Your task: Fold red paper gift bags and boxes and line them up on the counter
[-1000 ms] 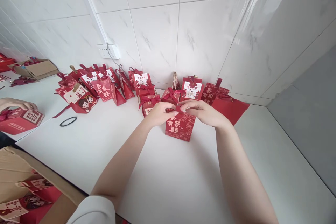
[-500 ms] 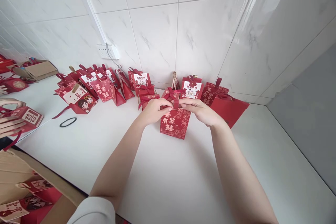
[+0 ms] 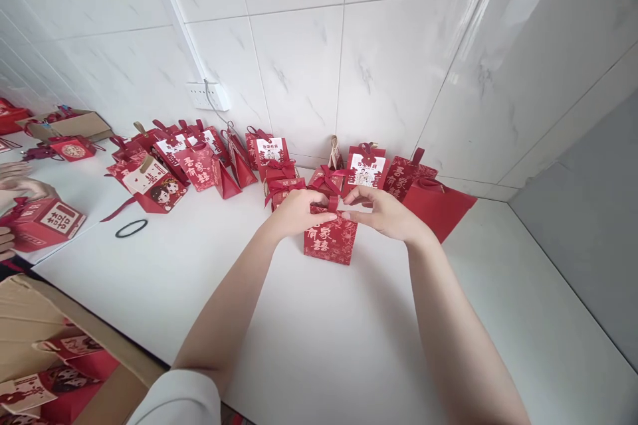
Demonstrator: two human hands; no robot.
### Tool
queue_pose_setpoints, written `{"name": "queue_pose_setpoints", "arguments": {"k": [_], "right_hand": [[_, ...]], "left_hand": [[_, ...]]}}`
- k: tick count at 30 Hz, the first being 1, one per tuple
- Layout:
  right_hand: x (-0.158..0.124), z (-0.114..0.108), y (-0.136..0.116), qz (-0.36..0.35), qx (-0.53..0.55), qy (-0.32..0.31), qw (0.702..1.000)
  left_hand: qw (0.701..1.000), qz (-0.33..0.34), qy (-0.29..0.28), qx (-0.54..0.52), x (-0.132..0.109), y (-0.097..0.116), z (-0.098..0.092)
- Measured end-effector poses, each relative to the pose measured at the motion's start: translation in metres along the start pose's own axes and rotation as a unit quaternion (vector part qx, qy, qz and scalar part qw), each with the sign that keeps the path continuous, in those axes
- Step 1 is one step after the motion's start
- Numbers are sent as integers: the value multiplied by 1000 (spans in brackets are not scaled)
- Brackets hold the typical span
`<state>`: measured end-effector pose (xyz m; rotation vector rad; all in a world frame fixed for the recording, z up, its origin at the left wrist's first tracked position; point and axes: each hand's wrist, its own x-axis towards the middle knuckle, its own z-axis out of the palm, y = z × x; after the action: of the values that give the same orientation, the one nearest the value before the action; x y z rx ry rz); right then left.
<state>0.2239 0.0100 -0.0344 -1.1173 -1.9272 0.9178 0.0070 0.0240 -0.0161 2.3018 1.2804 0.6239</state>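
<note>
A red paper gift box [image 3: 329, 242] with pale Chinese characters and flower print stands upright on the white table in front of me. A dark red ribbon loop [image 3: 333, 202] sticks up from its top. My left hand [image 3: 302, 214] grips the top left edge, thumb in front and fingers behind. At the top right edge, my right hand [image 3: 381, 212] has its thumb against the front and its bent index finger slightly raised above, with a small gap between the tips. Just behind stand small boxes with red bows [image 3: 326, 179].
Several red gift boxes [image 3: 199, 169] line the wall at left; a plain red one [image 3: 438, 206] stands at right. A black ring [image 3: 131, 228] lies on the table [image 3: 199, 265]. Another person's hands [image 3: 20, 186] hold a red box [image 3: 47, 222]. A carton [image 3: 84, 319] holds more boxes.
My hands have sunk slightly around the box top, and my right fingers have parted a little from the thumb. At far left, the other person's hands shifted, and a small red box stands farther back.
</note>
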Motion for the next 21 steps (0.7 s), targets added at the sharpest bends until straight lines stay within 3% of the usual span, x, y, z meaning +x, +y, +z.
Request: {"name": "queue_pose_setpoints", "arguments": {"k": [7, 12, 14, 18, 21], "right_hand": [[6, 16, 0, -61, -144, 20, 988], [6, 15, -7, -98, -150, 55, 982], [5, 14, -7, -99, -135, 40, 985], [5, 12, -1, -68, -119, 6, 991], [3, 5, 2, -41, -125, 10, 991]], "left_hand": [[992, 78, 64, 77, 7, -6, 7], [980, 127, 113, 108, 6, -4, 6], [987, 103, 91, 82, 4, -6, 2], [1000, 9, -9, -7, -2, -14, -13], [998, -28, -60, -6, -5, -19, -26]]}}
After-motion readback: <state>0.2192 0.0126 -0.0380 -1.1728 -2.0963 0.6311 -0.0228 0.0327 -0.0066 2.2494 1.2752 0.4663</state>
